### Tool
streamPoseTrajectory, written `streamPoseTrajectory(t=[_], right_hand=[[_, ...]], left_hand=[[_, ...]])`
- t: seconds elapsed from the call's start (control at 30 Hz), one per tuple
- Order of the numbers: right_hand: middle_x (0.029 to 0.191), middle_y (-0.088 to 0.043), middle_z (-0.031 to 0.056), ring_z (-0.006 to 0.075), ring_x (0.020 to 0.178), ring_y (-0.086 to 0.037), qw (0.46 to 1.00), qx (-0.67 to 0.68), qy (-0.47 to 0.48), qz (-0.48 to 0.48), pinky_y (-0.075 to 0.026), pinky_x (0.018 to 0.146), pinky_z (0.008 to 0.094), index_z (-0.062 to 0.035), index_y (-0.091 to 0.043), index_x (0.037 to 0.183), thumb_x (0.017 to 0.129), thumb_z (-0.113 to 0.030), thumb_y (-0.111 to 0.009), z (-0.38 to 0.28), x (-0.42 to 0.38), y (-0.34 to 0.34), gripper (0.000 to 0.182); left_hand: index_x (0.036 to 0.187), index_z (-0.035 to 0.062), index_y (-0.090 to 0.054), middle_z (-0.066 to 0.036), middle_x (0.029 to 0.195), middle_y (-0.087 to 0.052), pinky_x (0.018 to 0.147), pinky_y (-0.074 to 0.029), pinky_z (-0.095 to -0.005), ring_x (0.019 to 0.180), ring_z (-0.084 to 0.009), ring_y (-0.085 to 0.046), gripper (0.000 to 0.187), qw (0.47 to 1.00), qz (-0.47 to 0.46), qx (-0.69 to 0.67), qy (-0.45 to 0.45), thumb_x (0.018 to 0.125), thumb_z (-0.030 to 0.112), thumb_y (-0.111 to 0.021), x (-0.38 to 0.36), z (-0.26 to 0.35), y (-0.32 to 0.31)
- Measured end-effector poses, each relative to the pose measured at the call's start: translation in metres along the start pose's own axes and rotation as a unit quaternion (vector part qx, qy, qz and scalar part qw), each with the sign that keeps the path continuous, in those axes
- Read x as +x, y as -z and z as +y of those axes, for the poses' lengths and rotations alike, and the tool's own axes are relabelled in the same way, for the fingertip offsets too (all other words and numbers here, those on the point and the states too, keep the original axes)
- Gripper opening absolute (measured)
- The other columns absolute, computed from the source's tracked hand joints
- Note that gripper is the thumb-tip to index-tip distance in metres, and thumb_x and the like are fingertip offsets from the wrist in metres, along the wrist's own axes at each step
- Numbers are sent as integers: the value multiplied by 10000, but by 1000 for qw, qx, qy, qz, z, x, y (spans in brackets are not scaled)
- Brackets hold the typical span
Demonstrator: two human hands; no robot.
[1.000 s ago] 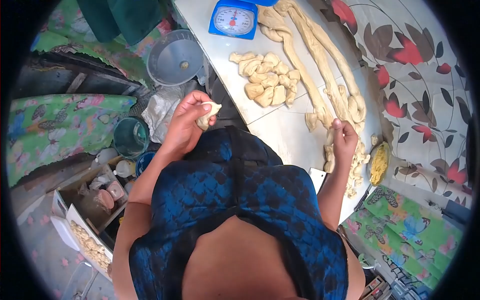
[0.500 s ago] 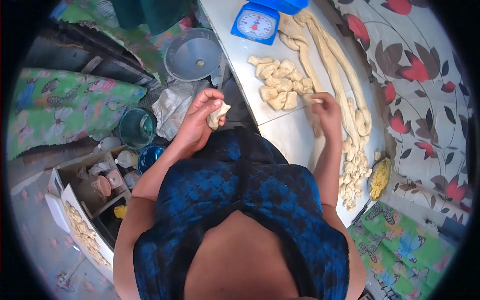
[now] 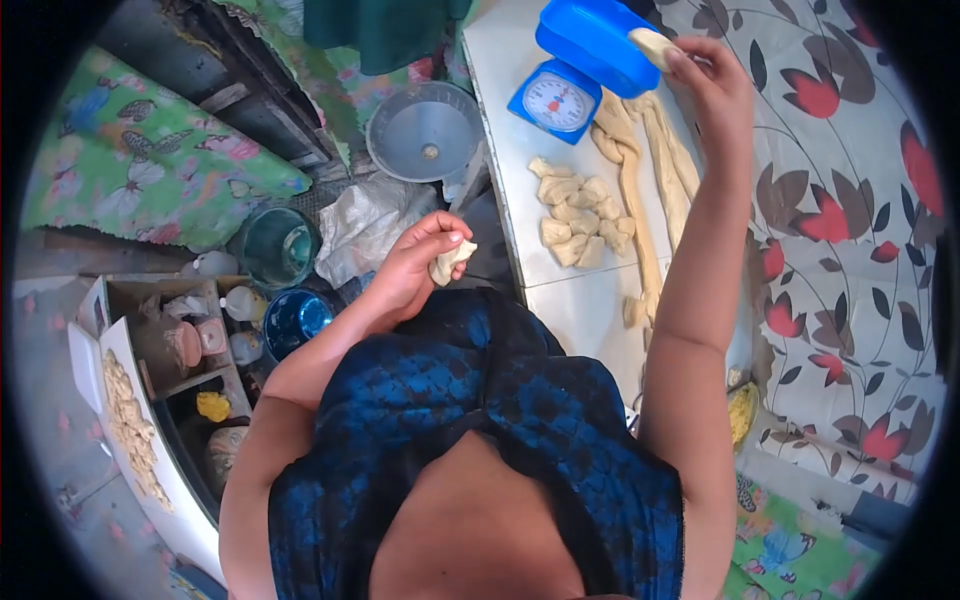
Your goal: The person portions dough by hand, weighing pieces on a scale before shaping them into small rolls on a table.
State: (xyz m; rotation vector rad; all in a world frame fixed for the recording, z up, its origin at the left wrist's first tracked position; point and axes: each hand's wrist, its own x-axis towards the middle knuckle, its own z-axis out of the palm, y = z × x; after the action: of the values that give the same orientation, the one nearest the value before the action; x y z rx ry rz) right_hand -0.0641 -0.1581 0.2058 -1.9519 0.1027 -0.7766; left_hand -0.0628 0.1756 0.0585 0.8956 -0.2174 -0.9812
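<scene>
My right hand [image 3: 708, 75] is closed on a pale piece of dough [image 3: 655, 47] at the rim of a blue plastic pan [image 3: 595, 45]. The pan tops a blue dial scale [image 3: 556, 102]. In front of my waist, my left hand [image 3: 425, 258] grips a second dough piece [image 3: 452, 262] between thumb and fingers. A cluster of cut dough pieces [image 3: 580, 215] lies on the white tabletop [image 3: 570, 300] below the scale. Long ropes of dough [image 3: 637, 210] stretch beside the cluster, partly hidden behind my right arm.
A grey basin [image 3: 423, 132] stands left of the table, above a crumpled plastic sack [image 3: 365, 225]. Green [image 3: 280, 247] and blue [image 3: 297, 322] buckets are at left. More dough pieces lie on a white board [image 3: 130, 430] at lower left. Floral sheeting [image 3: 830, 220] borders the table's right side.
My right hand has moved up from the dough pieces to the blue pan, carrying a piece. My left hand still holds its dough. The view has shifted, showing more of the pan.
</scene>
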Motion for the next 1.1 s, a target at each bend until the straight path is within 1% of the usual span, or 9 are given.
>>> streamPoseTrajectory(t=[0.03,0.1,0.4,0.5,0.6,0.67,0.8,0.97,1.1], right_hand=[[848,-615,52,128,760,-581,1000,3,4,-4,-462,706,234,7,-584,975,780,-95,-643,5,14,-7,228],[803,-618,37,112,743,-580,973,-220,16,-73,-461,677,229,-1,-603,930,759,-80,-644,15,40,-20,193],[818,-617,59,121,762,-567,935,-305,-11,-179,-457,688,266,-28,-612,983,781,-137,-596,57,76,-28,230],[894,-619,76,139,785,-566,932,-339,-39,-125,-457,703,286,-25,-606,1015,799,-176,-578,21,54,-28,265],[962,-615,71,150,795,-567,970,-213,1,-114,-452,738,294,-27,-597,1043,796,-166,-599,-15,21,-25,283],[910,-610,86,168,868,-568,973,-142,7,-182,-458,771,289,-42,-586,1049,713,-76,-688,-36,-17,-33,353],[1110,-545,99,276,978,-546,898,-38,134,-417,-446,825,355,-103,-583,1085,677,-100,-699,-50,-113,-82,424],[955,-562,113,285,794,-580,937,-84,25,-338,-472,669,333,-106,-608,1021,696,-70,-674,-43,-156,-99,333],[797,-570,98,274,693,-571,950,-99,-35,-293,-454,605,343,-85,-625,923,704,-46,-660,-45,-167,-95,225]], left_hand=[[941,35,-513,-54,811,-531,625,-433,-258,677,-137,-511,149,1000,0,-3,-6,861,160,-501,-1,1,1],[993,38,-495,-64,848,-530,633,-435,-266,709,-142,-512,178,999,9,-22,-23,845,137,-501,-2,5,1],[1243,66,-325,-104,992,-514,691,-462,-296,857,-178,-529,522,998,-54,-21,-31,759,15,-514,-6,8,-6],[1272,70,-303,-107,1014,-526,705,-467,-289,889,-179,-541,561,998,-56,-3,-9,761,-15,-520,-5,9,-9],[1289,76,-285,-104,1026,-539,714,-466,-281,906,-173,-547,578,998,-69,11,-4,771,-25,-523,-3,6,-11],[1294,80,-278,-99,1028,-546,718,-465,-278,908,-168,-549,582,997,-80,16,-8,777,-24,-524,-2,7,-11],[1286,72,-256,-92,1018,-550,729,-441,-273,904,-142,-539,549,994,-112,-6,-17,811,-14,-518,-1,7,-19],[1266,75,-248,-85,953,-571,692,-431,-254,824,-117,-538,532,997,-81,-16,-1,831,31,-550,2,2,-20],[1131,42,-421,-46,858,-590,639,-415,-217,739,-82,-532,360,995,-77,59,-2,819,65,-599,5,2,-17]])
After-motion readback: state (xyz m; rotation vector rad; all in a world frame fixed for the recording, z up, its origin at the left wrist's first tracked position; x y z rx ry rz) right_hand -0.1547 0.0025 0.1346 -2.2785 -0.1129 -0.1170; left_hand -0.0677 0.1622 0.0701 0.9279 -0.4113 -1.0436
